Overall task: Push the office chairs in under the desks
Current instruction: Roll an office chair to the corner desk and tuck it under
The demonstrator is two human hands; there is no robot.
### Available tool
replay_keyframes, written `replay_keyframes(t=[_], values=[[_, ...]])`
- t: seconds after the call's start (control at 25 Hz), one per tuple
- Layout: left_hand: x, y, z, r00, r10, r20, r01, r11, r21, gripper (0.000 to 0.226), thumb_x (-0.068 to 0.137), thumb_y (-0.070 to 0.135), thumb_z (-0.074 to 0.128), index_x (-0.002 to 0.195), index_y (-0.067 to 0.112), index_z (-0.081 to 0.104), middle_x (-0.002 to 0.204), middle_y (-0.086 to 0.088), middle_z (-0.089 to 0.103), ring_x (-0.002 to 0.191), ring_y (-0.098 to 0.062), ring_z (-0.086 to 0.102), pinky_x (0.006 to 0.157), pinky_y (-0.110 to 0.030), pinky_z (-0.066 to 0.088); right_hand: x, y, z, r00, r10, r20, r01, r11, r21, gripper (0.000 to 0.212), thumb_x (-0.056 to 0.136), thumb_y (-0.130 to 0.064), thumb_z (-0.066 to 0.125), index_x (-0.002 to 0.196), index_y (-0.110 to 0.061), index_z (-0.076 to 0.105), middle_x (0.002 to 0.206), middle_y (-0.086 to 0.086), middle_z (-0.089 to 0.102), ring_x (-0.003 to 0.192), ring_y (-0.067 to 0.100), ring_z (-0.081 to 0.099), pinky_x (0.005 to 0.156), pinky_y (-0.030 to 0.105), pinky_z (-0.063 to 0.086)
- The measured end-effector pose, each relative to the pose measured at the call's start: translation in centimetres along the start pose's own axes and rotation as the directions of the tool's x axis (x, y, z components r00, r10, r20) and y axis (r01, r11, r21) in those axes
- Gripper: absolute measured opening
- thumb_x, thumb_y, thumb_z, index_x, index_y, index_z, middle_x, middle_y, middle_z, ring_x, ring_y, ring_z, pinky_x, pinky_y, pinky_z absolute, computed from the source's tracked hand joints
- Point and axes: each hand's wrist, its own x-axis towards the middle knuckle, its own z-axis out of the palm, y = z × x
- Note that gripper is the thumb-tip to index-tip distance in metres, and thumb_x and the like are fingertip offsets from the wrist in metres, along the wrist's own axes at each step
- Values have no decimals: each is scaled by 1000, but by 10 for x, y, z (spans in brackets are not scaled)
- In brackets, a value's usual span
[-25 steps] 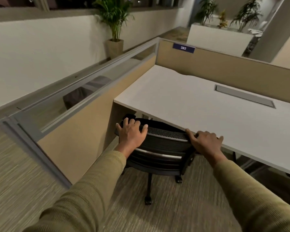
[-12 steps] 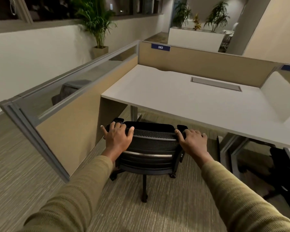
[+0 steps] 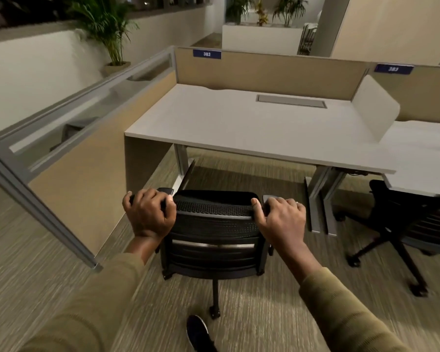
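Observation:
A black mesh-backed office chair (image 3: 214, 232) stands on the carpet in front of the white desk (image 3: 252, 128) numbered 382, clear of the desk's front edge. My left hand (image 3: 149, 213) grips the top left corner of the backrest. My right hand (image 3: 281, 219) grips the top right corner, its fingers over the armrest pad. A second black office chair (image 3: 401, 224) stands at the right, partly under the neighbouring desk (image 3: 422, 158) numbered 383.
A tan partition with a glass top (image 3: 69, 158) runs along the left of the desk. Grey desk legs (image 3: 320, 199) stand between the two desks. My dark shoe (image 3: 198, 331) is behind the chair's base. Potted plants (image 3: 107, 29) stand at the back.
The chair has come back out from under the desk towards me, both hands still on its backrest. The view has widened to the right, showing the second chair and desk.

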Motion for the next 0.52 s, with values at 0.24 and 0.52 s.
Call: replay_keyframes(t=[0.24,0.52], values=[[1,2,2,999,35,-25,-36,998,-45,41,90,33,40,71,15,71,77,-5,68,78,-31,62,94,-52,40,-24,3,-5,998,13,-66,-11,999,37,57,100,-67,31,85,-26,68,83,-5,68,86,20,61,90,43,37],[29,1,34,996,86,-24,-88,994,-70,44,91,33,36,73,14,72,78,-6,68,77,-31,63,94,-52,40,-9,13,11,980,-27,-196,48,993,104,50,101,-61,35,90,-25,68,83,-6,66,78,18,58,76,34,29]])
